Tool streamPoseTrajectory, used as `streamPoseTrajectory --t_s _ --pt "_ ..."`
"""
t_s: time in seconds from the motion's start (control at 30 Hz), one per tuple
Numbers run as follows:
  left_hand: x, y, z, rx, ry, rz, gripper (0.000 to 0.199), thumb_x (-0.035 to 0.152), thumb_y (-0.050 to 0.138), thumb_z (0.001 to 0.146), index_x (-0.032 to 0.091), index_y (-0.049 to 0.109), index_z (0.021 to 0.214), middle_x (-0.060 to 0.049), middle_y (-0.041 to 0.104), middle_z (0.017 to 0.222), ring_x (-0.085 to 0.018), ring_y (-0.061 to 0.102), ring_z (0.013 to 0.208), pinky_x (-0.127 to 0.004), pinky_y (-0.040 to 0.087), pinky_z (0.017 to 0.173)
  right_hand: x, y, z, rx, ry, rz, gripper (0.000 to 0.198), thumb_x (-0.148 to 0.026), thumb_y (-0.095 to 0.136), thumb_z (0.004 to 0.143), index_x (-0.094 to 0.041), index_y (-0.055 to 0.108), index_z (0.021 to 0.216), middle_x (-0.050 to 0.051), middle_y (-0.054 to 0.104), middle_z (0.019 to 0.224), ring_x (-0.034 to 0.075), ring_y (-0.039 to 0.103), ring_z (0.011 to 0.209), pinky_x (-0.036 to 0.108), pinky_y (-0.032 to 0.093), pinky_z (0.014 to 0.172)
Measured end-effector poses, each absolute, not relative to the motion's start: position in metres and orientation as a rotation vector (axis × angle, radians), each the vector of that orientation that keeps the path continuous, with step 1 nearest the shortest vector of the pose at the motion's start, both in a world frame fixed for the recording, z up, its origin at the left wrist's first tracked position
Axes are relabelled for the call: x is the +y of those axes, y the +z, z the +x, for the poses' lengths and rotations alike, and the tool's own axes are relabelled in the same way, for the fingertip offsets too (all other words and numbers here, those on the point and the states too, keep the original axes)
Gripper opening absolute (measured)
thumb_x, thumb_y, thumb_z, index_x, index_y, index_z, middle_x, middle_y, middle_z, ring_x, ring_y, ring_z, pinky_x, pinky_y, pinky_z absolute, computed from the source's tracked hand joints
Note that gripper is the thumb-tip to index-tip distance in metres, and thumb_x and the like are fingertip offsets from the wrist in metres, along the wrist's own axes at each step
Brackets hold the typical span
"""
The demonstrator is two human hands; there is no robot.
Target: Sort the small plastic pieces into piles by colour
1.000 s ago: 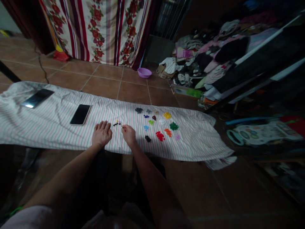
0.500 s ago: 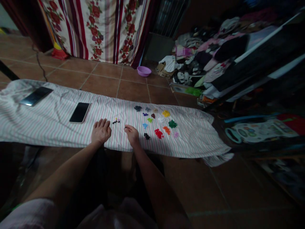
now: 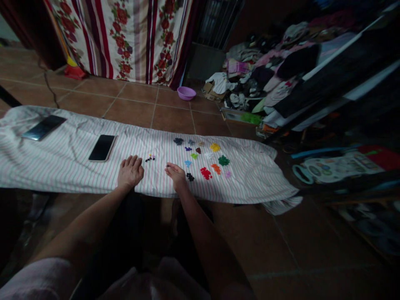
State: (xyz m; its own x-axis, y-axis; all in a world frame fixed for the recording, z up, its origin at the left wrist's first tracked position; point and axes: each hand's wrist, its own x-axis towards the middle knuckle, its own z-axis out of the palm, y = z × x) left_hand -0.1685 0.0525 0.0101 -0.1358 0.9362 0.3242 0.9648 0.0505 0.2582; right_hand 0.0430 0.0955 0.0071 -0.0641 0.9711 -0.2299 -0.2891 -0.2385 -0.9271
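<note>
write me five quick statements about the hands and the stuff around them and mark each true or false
1. The left hand rests palm down on the striped cloth. True.
2. The right hand lies spread out, holding nothing. False: it pinches a small dark piece between its fingertips.
3. The red pile lies to the left of the orange pile. True.
4. The purple basin stands on the cloth. False: it is on the tiled floor, beyond the cloth.
5. The yellow pile lies nearer the person than the red pile. False: the red pile is nearer.
</note>
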Motion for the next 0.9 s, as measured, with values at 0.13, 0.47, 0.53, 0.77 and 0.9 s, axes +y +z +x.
streamPoseTrajectory --t_s 0.13,0.47,0.53,0.77,0.9 --pt "0.051 0.012 -0.168 -2.212 -0.61 -2.021 0.046 0.028 0.036 0.094 0.016 0.062 0.129 -0.015 0.059 0.144 -0.034 0.047 0.14 -0.053 0.032 0.116 0.095 0.003 0.05 -0.959 1.478 -1.157 0.039 -0.043 0.081 0.062 -0.019 0.074 0.092 0.004 0.075 0.081 0.017 0.07 0.075 0.033 0.058 0.076" --pt "0.051 0.013 -0.168 -2.236 -0.646 -2.039 0.045 0.029 0.038 0.092 0.018 0.061 0.13 -0.015 0.058 0.145 -0.034 0.046 0.14 -0.054 0.031 0.116 0.102 0.013 0.114 -1.484 0.837 -1.364 0.025 -0.035 0.06 0.079 -0.022 0.077 0.093 0.005 0.077 0.094 0.021 0.07 0.085 0.036 0.055 0.084" --pt "0.051 0.013 -0.169 -2.236 -0.651 -2.032 0.045 0.029 0.038 0.092 0.019 0.061 0.129 -0.014 0.059 0.144 -0.033 0.046 0.14 -0.053 0.031 0.116 0.101 0.015 0.129 -1.557 0.684 -1.421 0.026 -0.03 0.057 0.079 -0.021 0.078 0.091 0.007 0.077 0.094 0.022 0.069 0.089 0.037 0.054 0.089" --pt "0.052 0.011 -0.169 -2.219 -0.658 -2.023 0.045 0.03 0.038 0.092 0.019 0.062 0.129 -0.014 0.06 0.142 -0.033 0.047 0.139 -0.053 0.032 0.115 0.097 0.008 0.155 -1.602 0.473 -1.603 0.03 -0.019 0.049 0.078 -0.02 0.078 0.087 0.009 0.076 0.091 0.024 0.066 0.092 0.039 0.05 0.094" --pt "0.052 0.01 -0.17 -2.216 -0.701 -2.039 0.046 0.03 0.04 0.09 0.019 0.062 0.129 -0.015 0.059 0.143 -0.035 0.046 0.139 -0.056 0.032 0.115 0.097 0.0 0.155 -1.606 0.474 -1.617 0.032 -0.016 0.049 0.079 -0.02 0.079 0.09 0.009 0.076 0.094 0.024 0.066 0.094 0.039 0.049 0.095"
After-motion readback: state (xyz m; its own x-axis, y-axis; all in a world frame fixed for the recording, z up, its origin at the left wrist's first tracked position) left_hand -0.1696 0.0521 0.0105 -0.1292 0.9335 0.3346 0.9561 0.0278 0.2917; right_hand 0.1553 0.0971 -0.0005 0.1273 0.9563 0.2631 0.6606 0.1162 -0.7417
